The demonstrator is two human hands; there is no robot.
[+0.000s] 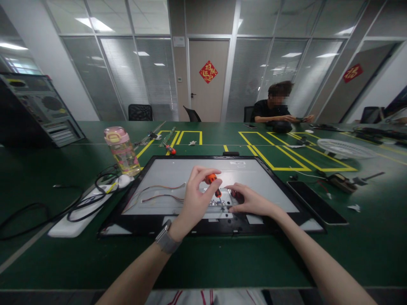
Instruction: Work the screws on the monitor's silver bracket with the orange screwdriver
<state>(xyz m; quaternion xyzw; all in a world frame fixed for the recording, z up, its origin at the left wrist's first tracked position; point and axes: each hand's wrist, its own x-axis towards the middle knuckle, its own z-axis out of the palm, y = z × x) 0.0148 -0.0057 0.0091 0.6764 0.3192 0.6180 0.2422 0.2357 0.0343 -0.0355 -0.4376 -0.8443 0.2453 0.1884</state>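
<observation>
My left hand [199, 197], with a watch at the wrist, grips a screwdriver [212, 178] by its orange and black handle. The shaft points down at a small metal bracket [225, 198] on the grey back of a flat display panel [165, 173]. My right hand [246, 200] is at the bracket's right side, thumb and fingers curved around its edge. Its inner fingertips are partly hidden. To the left of my left hand, thin coloured wires [159, 191] lie across the panel. The panel rests flat on the green table, framed in black.
Left are a white power strip [71, 222], black cables [38, 205], a pink-lided bottle [122, 152] and a computer case [41, 108]. A second screwdriver [170, 149] lies behind the panel. Right are a phone [314, 202] and a tool [341, 182]. Another person [273, 108] sits across the table.
</observation>
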